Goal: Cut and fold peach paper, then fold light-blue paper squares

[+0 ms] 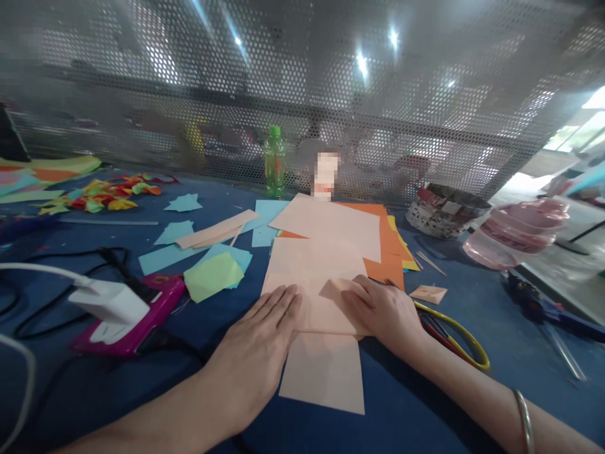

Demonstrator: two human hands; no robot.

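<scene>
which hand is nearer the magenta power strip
Left. The left hand touches peach paper, right of the magenta power strip; the right hand is farther right, on the paper's other side.

The single head-worn camera looks from just above the near side of the peach paper stack, facing forward and down across it, toward the perforated screen beyond it.

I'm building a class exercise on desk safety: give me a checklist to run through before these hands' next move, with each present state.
1. Left hand resting on the peach sheets: ok.
2. Right hand gripping the folded peach piece: ok.
3. Yellow-handled scissors well away from that hand: not ok, they lie beside it.
4. Scissors closed: cannot tell, blades mostly hidden.
5. Green bottle capped: ok.
</scene>
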